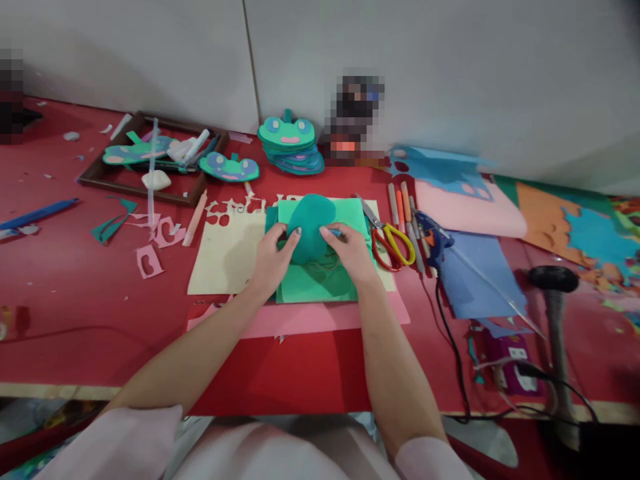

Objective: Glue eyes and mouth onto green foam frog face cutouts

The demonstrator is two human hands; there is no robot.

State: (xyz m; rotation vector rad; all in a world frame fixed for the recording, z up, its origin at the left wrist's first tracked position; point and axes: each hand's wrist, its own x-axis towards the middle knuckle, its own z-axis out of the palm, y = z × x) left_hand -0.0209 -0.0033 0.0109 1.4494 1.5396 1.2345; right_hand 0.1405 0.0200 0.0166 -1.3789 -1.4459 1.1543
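A rounded teal felt piece (311, 227) is held up over a stack of green sheets (325, 283). My left hand (275, 257) pinches its left edge between thumb and fingers. On the opposite edge, my right hand (350, 250) is closed with thumb and forefinger; a small blue bit shows by the fingertips, too little to name. Beneath the green stack lie a cream sheet (225, 257) with cut-out holes along its top and a pink sheet (300, 320). Scissors (393, 243) with one red and one yellow handle rest just right of my right hand.
Frog-face cutouts (287, 137) are piled at the back wall, near a brown wooden tray (140, 190) of pens. Rightward lie several markers (400, 207), a blue glue gun (434, 239) with a cord, coloured sheets (465, 207), a mallet (553, 280) and a purple box (507, 363).
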